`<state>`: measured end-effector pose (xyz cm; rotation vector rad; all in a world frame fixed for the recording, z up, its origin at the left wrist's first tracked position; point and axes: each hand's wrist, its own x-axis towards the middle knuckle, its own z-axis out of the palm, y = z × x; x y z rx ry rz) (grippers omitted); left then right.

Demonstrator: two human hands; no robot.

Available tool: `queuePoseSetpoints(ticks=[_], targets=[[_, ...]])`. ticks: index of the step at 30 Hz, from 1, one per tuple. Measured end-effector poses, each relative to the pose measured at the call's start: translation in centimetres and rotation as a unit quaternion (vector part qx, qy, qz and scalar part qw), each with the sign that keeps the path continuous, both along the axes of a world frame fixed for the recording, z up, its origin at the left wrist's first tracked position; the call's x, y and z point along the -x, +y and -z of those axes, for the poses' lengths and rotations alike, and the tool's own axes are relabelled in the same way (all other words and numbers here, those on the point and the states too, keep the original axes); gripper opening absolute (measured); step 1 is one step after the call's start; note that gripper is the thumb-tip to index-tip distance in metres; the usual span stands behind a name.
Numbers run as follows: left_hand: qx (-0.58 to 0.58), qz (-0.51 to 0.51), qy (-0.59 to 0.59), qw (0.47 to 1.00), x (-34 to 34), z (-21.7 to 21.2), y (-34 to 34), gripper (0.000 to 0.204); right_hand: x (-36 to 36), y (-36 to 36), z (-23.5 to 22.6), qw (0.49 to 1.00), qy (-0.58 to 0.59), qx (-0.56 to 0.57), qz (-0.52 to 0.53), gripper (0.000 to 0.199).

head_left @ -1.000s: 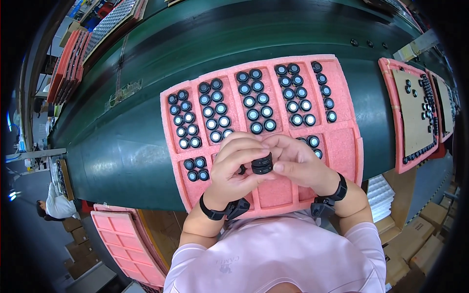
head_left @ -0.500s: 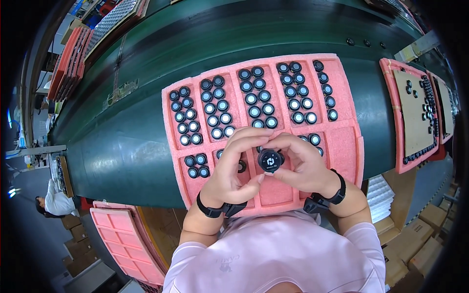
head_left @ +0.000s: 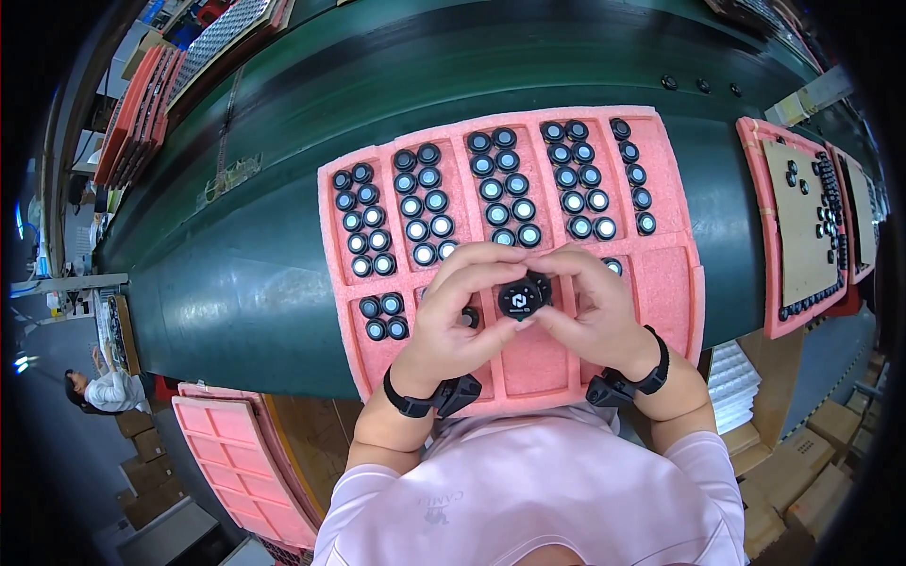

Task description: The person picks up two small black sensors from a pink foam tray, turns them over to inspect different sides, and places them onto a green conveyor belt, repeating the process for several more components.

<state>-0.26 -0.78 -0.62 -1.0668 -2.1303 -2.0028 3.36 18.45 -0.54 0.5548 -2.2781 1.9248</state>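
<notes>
A small black round disc-shaped part (head_left: 518,300) with a pale emblem on its face is pinched between my hands above the pink foam tray (head_left: 668,311). My left hand (head_left: 462,307) has its thumb at the disc's lower edge and its index finger at the upper edge. From the other side my right hand (head_left: 596,311) curls its fingers and thumb round it. Both hands hide some of the tray's near compartments. Similar black round parts with pale round centres stand in rows in the tray, such as the group (head_left: 497,189) in the far middle compartment.
The tray rests on a green conveyor belt (head_left: 236,302). At the right stands another pink tray (head_left: 766,245) with cardboard and black parts. Stacked pink trays (head_left: 226,453) stand at lower left, more (head_left: 132,123) at upper left. A person (head_left: 109,389) is at far left.
My left thumb has come up against the disc, where it was slightly lower before. The disc has risen a little toward the index fingertips and turned slightly.
</notes>
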Motion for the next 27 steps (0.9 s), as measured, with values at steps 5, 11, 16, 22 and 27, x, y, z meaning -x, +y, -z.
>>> queuePoseSetpoints(ticks=[5,11,16,22,27], targets=[[-0.002,-0.057,-0.013,0.998,-0.17,0.23,-0.31,0.045,0.11,0.84,0.11,0.998,-0.042,0.042,0.0,0.049],[0.001,-0.081,-0.041,0.996,-0.53,-0.03,-0.27,0.047,0.05,1.12,0.16,0.998,-0.026,0.049,-0.011,0.052],[0.021,-0.056,-0.06,0.996,-0.57,0.08,-0.62,0.049,0.11,1.06,0.11,0.998,-0.036,0.058,-0.008,0.052],[0.036,-0.049,-0.049,0.997,-0.47,0.2,-0.64,0.05,0.11,1.16,0.14,0.998,-0.041,0.05,-0.01,0.052],[0.039,-0.051,-0.059,0.996,-0.58,0.03,-0.6,0.049,0.15,1.06,-0.2,0.998,-0.047,0.052,-0.009,0.052]])
